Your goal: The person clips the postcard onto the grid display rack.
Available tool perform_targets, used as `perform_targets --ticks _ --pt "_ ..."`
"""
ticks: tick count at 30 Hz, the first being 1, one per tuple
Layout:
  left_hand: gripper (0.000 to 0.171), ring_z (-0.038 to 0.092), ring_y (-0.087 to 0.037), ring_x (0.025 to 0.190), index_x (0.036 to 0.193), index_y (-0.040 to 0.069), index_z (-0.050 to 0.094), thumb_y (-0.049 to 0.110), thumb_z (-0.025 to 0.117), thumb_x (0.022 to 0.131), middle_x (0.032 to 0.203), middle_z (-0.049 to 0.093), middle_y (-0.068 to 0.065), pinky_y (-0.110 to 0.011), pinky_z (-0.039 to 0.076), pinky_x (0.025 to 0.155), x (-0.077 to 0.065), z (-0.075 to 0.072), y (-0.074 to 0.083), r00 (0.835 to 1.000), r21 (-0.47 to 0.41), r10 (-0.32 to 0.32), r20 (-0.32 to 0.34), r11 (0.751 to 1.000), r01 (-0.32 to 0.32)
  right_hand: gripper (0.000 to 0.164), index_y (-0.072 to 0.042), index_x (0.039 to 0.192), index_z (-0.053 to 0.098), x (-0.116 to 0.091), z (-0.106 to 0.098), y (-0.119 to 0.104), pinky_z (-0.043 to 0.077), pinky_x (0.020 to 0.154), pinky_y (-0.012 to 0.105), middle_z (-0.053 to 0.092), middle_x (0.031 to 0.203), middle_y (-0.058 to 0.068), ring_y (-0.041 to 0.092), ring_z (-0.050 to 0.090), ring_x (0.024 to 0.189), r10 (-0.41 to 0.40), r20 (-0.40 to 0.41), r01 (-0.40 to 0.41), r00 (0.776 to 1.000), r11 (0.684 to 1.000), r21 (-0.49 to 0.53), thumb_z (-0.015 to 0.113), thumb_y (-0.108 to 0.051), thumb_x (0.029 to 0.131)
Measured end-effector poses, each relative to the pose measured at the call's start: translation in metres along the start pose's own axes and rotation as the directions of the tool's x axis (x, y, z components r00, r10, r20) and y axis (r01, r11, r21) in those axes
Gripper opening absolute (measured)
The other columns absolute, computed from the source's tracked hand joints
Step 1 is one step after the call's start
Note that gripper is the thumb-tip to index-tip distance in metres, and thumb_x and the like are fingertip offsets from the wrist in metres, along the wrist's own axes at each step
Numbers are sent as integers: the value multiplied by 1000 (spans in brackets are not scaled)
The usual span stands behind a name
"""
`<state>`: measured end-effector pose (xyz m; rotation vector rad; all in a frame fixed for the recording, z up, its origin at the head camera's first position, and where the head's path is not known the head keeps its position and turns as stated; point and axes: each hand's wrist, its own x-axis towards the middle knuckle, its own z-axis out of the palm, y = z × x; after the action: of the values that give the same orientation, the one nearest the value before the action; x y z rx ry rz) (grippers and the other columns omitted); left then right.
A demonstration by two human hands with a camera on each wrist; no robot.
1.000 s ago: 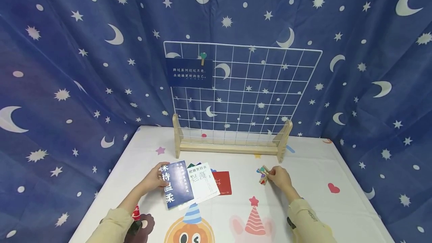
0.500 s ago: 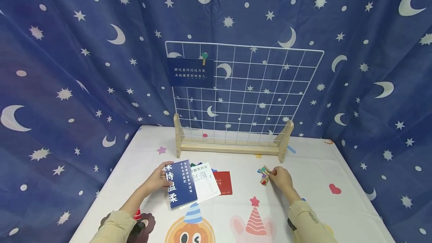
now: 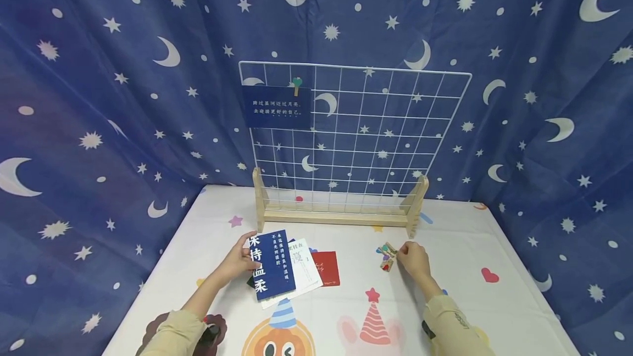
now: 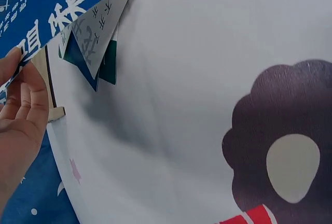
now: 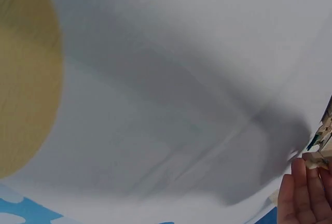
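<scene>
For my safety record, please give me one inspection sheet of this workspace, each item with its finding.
Surface: white cloth with printed cartoons.
Job's things: blue card overlapping white card; red card; small clips; navy card clipped on wire grid.
Clutter: nothing seen.
Hands: left hand pinches blue card; right hand is at the small clips, grip unclear.
Cables: nothing seen.
Surroundings: blue moon-and-star curtain behind wooden stand.

The right hand (image 5: pixel 306 197) (partly cropped) holds a clip (image 5: pixel 315 161).
</scene>
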<state>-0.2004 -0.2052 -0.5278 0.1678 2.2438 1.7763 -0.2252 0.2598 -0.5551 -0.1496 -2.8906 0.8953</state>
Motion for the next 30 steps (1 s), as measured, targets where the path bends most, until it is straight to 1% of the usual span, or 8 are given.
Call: perform_targets --ticks 5,9,12,17,20,22,26,30 --pt "74 70 -29 83 141 -9 21 -10 62 80 103 64 -32 -36 59 71 -1 5 0 1000 23 3 2 1000 -3 12 0 73 54 0 1 -2 38 49 27 54 62 8 17 48 55 0 -44 2 999 999 36 57 -5 84" --pt "59 69 -29 86 133 -17 32 -7 60 82 105 64 -31 -34 58 73 1 9 1 1000 73 9 -7 997 -9 11 2 80 54 0 0 -4 39 48 26 54 65 9 18 49 55 18 -62 -14 998 998 60 55 -6 87" --pt "52 69 -27 84 128 -20 38 -8 59 82 105 64 -32 -33 58 73 4 13 2 1000 73 11 -27 997 -9 11 4 83 55 1 -1 -6 40 48 25 57 68 12 17 50 55 22 -84 -15 996 996 87 56 -6 89" --pt "42 69 -21 79 121 -19 46 -9 59 82 100 65 -28 -33 58 72 6 19 5 996 73 -29 -80 997 35 10 5 86 57 1 -1 -9 42 52 24 61 73 15 17 53 59 30 -140 -9 990 989 151 57 -5 89" --pt "38 68 -19 78 119 -18 49 -8 59 83 97 66 -26 -34 58 72 7 21 7 996 70 -32 -86 997 38 12 6 92 61 2 -2 -11 43 54 24 63 76 17 17 54 61 27 -175 5 984 984 178 60 -5 89" --pt "35 67 -19 77 117 -18 50 -8 58 84 94 66 -24 -35 58 73 5 24 15 994 80 -36 -99 996 45 16 8 97 62 3 -2 -13 43 55 24 64 78 18 17 54 62 18 -187 18 982 982 188 61 -6 89" --pt "33 67 -21 78 116 -15 53 -7 59 84 93 66 -21 -36 58 74 9 28 16 990 83 -53 -132 994 65 23 10 104 63 3 -3 -16 41 54 21 64 81 20 18 53 64 12 -177 24 984 979 200 62 -5 88" --pt "36 68 -22 80 118 -14 52 -7 59 83 96 67 -23 -35 58 73 15 30 10 990 81 -48 -135 995 59 22 11 101 65 2 -4 -18 40 55 18 63 79 18 16 52 66 31 -160 5 987 976 217 65 -4 86"
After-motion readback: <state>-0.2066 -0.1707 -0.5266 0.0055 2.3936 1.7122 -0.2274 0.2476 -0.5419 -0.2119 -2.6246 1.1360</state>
